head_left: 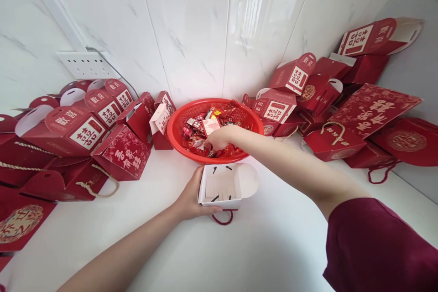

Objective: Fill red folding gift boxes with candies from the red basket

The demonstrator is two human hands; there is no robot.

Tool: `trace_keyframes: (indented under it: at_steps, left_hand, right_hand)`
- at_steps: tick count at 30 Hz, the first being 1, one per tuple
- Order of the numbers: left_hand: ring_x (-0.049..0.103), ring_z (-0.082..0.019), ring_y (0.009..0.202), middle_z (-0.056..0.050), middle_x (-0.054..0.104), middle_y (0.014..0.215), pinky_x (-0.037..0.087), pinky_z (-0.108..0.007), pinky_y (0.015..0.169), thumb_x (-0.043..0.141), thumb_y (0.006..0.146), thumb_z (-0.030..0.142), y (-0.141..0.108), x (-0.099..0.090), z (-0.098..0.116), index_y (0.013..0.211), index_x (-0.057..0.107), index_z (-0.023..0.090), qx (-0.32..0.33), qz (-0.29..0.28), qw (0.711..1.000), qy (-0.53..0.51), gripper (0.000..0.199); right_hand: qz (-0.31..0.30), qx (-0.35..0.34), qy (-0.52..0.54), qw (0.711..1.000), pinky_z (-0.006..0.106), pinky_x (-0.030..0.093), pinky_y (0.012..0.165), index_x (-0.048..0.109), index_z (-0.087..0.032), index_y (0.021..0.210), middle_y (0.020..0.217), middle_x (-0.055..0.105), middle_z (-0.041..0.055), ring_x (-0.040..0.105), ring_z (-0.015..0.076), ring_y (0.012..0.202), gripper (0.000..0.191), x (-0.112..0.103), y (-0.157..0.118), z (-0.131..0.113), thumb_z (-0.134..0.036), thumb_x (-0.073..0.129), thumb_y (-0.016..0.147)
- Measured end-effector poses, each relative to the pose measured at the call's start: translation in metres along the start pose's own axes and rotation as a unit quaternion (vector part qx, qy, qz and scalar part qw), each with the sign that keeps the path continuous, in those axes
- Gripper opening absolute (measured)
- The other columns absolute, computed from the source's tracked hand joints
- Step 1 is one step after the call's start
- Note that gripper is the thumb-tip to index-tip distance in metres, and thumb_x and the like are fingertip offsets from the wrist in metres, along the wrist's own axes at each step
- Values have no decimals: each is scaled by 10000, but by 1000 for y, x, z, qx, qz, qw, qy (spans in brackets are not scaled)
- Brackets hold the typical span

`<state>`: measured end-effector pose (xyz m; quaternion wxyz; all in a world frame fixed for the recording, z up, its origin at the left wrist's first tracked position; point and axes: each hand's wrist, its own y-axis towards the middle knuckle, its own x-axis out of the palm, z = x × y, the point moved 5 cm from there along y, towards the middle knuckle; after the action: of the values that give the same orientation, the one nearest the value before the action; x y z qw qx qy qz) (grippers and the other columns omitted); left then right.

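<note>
My left hand is wrapped round the left side of a small open box, white inside, with a rounded flap on its right and a dark red cord handle at its front. Nothing lies inside the box. Just behind it stands a red plastic basket filled with red-wrapped sweets. My right hand reaches down into the basket among the sweets, its fingers bent and their tips partly hidden, so what they touch is unclear. A pale pink packet lies right behind that hand.
Many red gift boxes are piled at the left on the white table. More red boxes are stacked at the right. A tiled wall with a socket strip and a grey cable rises behind.
</note>
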<state>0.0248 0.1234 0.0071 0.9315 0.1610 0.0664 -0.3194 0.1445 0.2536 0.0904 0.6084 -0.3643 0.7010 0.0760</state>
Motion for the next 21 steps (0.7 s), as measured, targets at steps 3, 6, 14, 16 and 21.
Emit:
trace_keyframes:
  at_steps: [3, 6, 14, 16, 21]
  left_hand:
    - [428, -386, 1361, -149, 452, 1464, 365, -562, 1117, 902, 621, 365, 0, 0, 0, 1446, 315, 266, -1, 0, 1000, 1, 1018]
    - [433, -381, 1357, -155, 453, 1459, 369, -550, 1115, 902, 625, 361, 0, 0, 1, 1448, 310, 256, 0, -1, 1000, 1, 1019]
    - [437, -375, 1348, -157, 450, 1455, 369, -538, 1110, 913, 610, 356, -1, -1, -3, 1455, 297, 249, -6, -6, 1000, -4, 1051]
    - [429, -379, 1356, -156, 446, 1460, 366, -536, 1112, 918, 602, 349, -1, -1, -4, 1455, 299, 250, -8, -9, 1000, -13, 1058]
    - [424, -393, 1365, -163, 440, 1474, 366, -541, 1111, 927, 584, 351, 0, 0, -5, 1460, 302, 253, -11, -14, 999, -35, 1081]
  right_hand:
    - [51, 6, 11, 999, 377, 452, 1051, 357, -233, 1544, 1617, 304, 109, 503, 323, 1347, 859, 5, 1, 5, -67, 637, 749]
    - [41, 7, 19, 999, 404, 435, 1080, 254, -168, 1579, 1568, 382, 166, 503, 338, 1345, 887, 12, 5, 9, -208, 668, 796]
    - [-64, 10, -9, 998, 416, 518, 912, 473, -86, 1451, 1413, 553, 225, 591, 404, 1206, 925, 19, -1, 0, -285, 805, 612]
    - [-92, -6, -15, 996, 389, 523, 844, 579, -93, 1356, 1319, 631, 201, 629, 393, 1134, 802, 19, -5, -4, -220, 791, 593]
    - [-133, -74, 1, 988, 297, 497, 769, 717, -221, 1195, 1143, 739, 51, 688, 276, 981, 538, 19, -24, -8, -115, 698, 668]
